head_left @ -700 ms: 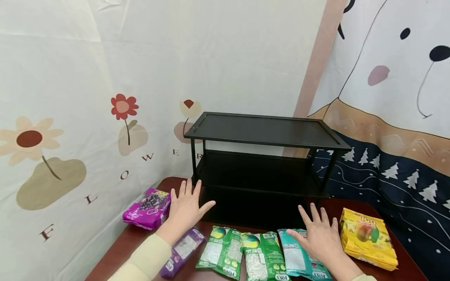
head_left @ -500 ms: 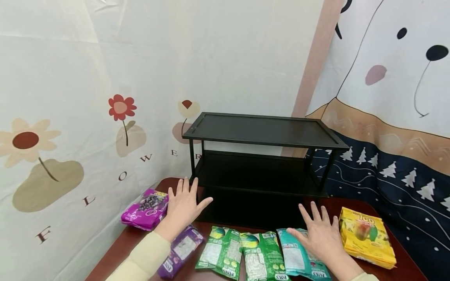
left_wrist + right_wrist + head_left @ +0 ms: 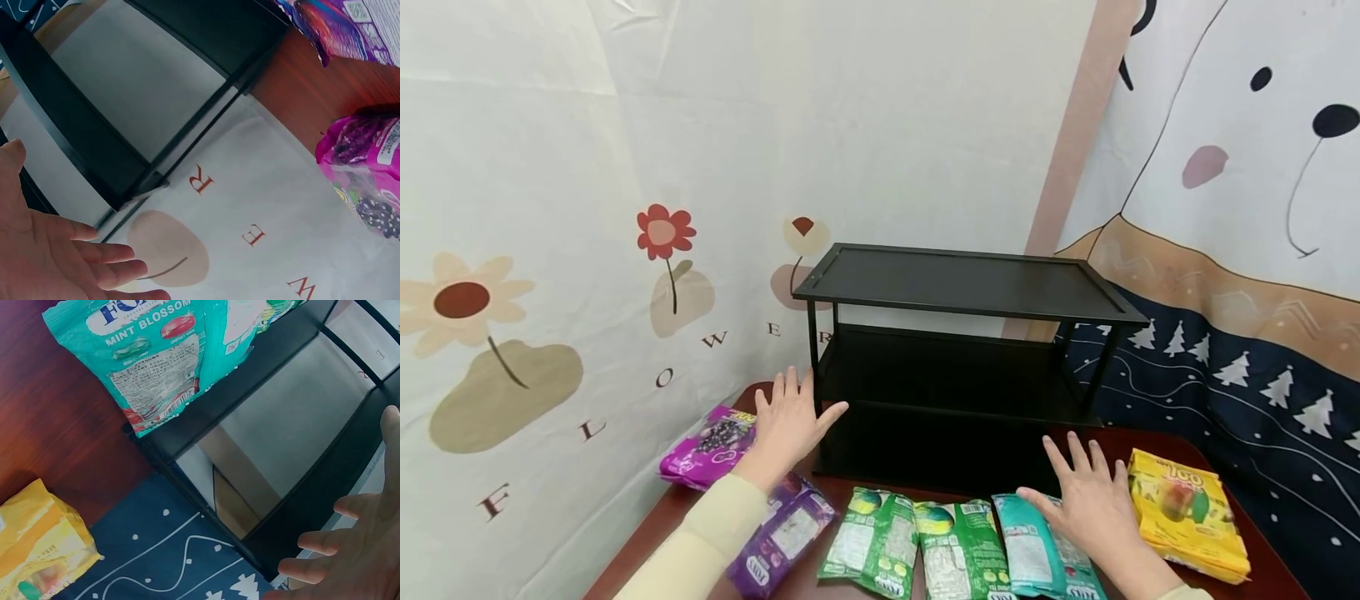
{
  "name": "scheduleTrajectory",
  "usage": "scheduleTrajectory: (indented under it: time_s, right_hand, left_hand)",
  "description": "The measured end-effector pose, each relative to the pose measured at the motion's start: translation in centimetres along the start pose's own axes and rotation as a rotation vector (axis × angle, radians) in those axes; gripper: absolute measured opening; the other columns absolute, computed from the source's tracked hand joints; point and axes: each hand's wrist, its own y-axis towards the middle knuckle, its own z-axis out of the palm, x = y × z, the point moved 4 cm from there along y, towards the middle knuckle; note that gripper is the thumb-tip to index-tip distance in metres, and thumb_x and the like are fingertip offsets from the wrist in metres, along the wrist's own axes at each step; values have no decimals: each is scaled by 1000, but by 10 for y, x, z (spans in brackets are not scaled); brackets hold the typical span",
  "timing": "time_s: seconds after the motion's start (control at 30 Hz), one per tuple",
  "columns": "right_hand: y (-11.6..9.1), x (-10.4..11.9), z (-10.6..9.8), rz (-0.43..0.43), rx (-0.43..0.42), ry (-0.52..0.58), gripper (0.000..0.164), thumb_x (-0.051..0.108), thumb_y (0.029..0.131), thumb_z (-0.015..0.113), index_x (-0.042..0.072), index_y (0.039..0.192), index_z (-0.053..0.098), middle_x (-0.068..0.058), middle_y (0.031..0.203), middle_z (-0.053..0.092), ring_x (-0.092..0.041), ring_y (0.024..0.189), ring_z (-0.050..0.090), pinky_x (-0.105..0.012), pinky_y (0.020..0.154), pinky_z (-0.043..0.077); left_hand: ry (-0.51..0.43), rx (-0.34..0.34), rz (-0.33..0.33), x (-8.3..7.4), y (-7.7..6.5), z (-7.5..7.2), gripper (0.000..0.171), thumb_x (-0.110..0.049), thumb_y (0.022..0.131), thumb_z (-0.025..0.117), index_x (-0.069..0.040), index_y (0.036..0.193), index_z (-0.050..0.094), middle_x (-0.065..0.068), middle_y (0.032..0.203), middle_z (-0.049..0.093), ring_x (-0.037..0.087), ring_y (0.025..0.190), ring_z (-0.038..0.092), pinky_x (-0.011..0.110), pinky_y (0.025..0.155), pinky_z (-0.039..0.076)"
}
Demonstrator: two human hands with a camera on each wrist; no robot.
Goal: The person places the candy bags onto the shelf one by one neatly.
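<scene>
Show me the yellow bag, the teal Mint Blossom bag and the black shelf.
Yellow bag [image 3: 1186, 512]: head view, on its printed front.
Teal Mint Blossom bag [image 3: 156, 376]: right wrist view, on its text panel.
Black shelf [image 3: 970, 282]: head view, on its top panel.

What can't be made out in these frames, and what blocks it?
Head view: part of the teal bag, hidden behind the right grip.
Head view: part of the dark purple bag, behind the left sleeve.
Head view: lower end of the right green bag, cut off by the bottom edge.
Left wrist view: part of the magenta bag, cut off by the right edge.
Right wrist view: the teal bag's fine print, too small to read.
</scene>
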Motion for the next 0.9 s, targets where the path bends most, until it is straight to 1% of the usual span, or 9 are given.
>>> scheduleTrajectory:
  time_s: [0.13,0.2,0.37,0.5,0.63,0.73,0.8,0.9]
  right_hand:
    - [1,0,0,-10,7,-11,102,87,82,38,10,147,48,-33,145,42,-59,128,38,-78,98,24]
    - [2,1,0,-15,10,-17,102,87,82,36,9,145,51,-32,143,45,-57,126,40,-77,97,27]
    - [3,2,-1,-27,6,-19,96,85,84,38,9,139,58,-29,139,51,-54,122,46,-75,95,32]
    - [5,2,-1,-27,14,-16,93,83,85,40,9,137,60,-28,137,53,-53,121,48,-74,94,33]
    - [5,1,0,-26,16,-14,85,77,87,49,9,137,60,-27,136,53,-53,120,49,-74,94,33]
    - [5,1,0,-28,11,-11,81,73,87,53,9,136,60,-27,136,54,-52,120,49,-74,94,33]
    - [4,0,1,-28,16,-7,82,74,87,52,9,137,60,-27,136,54,-52,121,49,-73,95,33]
    - [5,-2,3,-30,46,0,90,80,86,44,9,137,60,-27,137,53,-53,121,49,-73,95,34]
  left_hand:
    - [8,-10,-21,5,8,1,92,-67,94,48,4,151,36,33,150,35,49,140,29,72,106,22]
    - [16,0,-31,8,12,2,92,-67,95,47,5,151,34,33,150,34,49,140,29,72,105,22]
    - [0,44,-59,15,21,5,91,-66,96,44,3,153,31,35,150,32,50,139,28,73,104,21]
    - [-31,68,-79,19,29,6,88,-66,97,44,1,154,31,36,150,30,51,138,27,74,102,23]
    - [-46,79,-85,21,34,6,87,-65,97,43,-1,155,31,35,148,31,51,136,28,74,100,24]
    - [-38,70,-82,22,37,6,85,-64,98,44,0,154,33,36,144,35,51,133,31,74,98,27]
    - [-34,62,-81,23,38,6,84,-63,97,46,0,153,35,36,141,38,52,131,33,74,96,29]
    - [-30,53,-81,25,42,8,83,-61,97,48,1,151,38,36,137,41,51,129,36,74,94,31]
